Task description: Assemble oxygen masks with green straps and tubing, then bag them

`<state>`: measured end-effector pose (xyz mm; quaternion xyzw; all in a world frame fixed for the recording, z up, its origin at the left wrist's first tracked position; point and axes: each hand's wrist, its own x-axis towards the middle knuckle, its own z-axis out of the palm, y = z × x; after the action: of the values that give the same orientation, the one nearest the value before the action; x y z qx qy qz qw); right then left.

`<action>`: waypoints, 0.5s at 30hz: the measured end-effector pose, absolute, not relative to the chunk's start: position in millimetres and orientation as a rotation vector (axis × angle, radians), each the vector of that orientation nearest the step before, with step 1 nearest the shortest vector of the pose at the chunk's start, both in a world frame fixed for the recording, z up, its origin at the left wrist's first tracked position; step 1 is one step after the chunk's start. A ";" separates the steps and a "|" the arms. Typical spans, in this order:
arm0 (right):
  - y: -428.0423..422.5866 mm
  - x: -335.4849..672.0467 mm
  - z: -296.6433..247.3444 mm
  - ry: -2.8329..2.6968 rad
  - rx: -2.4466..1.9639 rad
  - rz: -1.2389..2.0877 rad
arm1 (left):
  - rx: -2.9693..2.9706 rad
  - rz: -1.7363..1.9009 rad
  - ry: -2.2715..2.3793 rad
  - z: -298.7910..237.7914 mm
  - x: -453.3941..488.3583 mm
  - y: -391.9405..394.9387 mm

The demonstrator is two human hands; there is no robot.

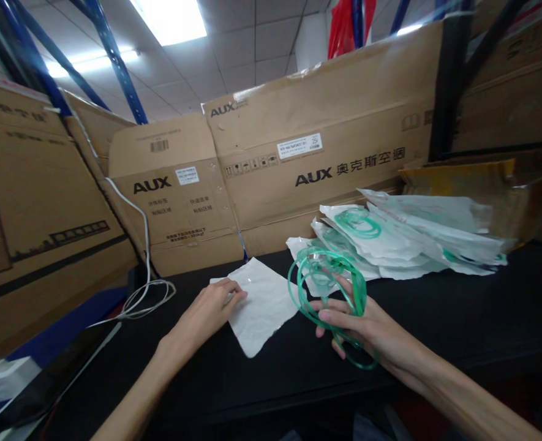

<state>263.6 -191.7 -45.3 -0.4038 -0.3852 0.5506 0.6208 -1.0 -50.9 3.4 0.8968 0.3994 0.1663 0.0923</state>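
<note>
My right hand is wrapped round a coiled oxygen mask set: looped green tubing with a clear mask part partly hidden among the loops. It is held above the black table, and one loop hangs below my fingers. My left hand is closed at the left edge of a flat white paper pouch, thumb and fingers pinched together there. The pouch lies askew on the table, between my two hands. Part of its left corner is hidden under my fingers.
Several white pouches with green tubing inside are piled at the back right, before an open cardboard box. Large cardboard panels stand along the back. A white cable and power adapter are at left.
</note>
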 end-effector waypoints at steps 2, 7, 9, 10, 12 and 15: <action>-192.3 263.1 -45.1 -0.886 -0.932 1.261 | 2.674 0.502 1.115 1.6 7.2 -65.8; -193.9 264.0 -42.5 -0.886 -0.928 1.284 | 2.800 0.195 0.940 -1.3 20.5 -99.8; -194.9 264.6 -41.3 -0.891 -0.929 1.292 | 2.836 0.123 0.953 1.5 17.1 -104.5; -195.3 264.9 -40.9 -0.897 -0.927 1.295 | 2.844 0.099 0.967 3.5 13.3 -105.0; -196.1 265.4 -40.1 -0.912 -0.920 1.302 | 2.843 0.063 1.002 7.3 1.7 -103.2; -197.1 266.5 -39.3 -0.920 -0.909 1.333 | 2.813 0.027 1.062 8.2 -23.0 -97.2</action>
<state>266.5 -197.1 -39.3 -0.3921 -0.3968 0.5747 0.5988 -23.0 -97.2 8.2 0.9334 0.3524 0.0088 0.0674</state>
